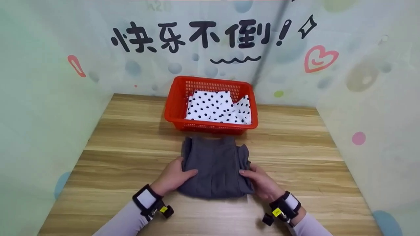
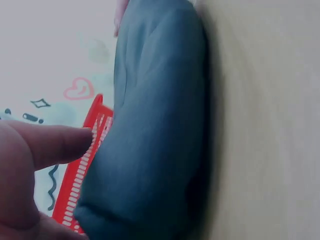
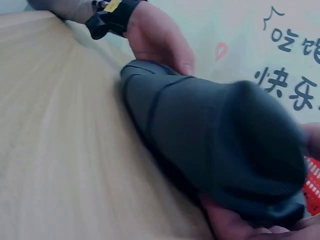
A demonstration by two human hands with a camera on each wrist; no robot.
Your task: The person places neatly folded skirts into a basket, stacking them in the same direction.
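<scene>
A dark grey garment [image 1: 216, 168], folded into a thick bundle with creases down its front, lies on the wooden table between my two hands. My left hand [image 1: 173, 176] grips its left side, thumb on top and the other fingers at the edge. On the opposite side my right hand [image 1: 263, 184] holds the bundle, its thumb over the top. In the right wrist view, fingers [image 3: 225, 220] of that hand reach beneath the open, rolled end of the garment [image 3: 185, 125]. The left wrist view shows the garment's rounded near side [image 2: 150, 125] close along the tabletop.
Just beyond the garment stands a red plastic basket [image 1: 210, 127], near the back wall. White cloth with black dots [image 1: 210, 105] lies folded inside it. Printed walls [image 1: 197, 65] enclose the wooden table [image 1: 131, 131] at the back and both sides.
</scene>
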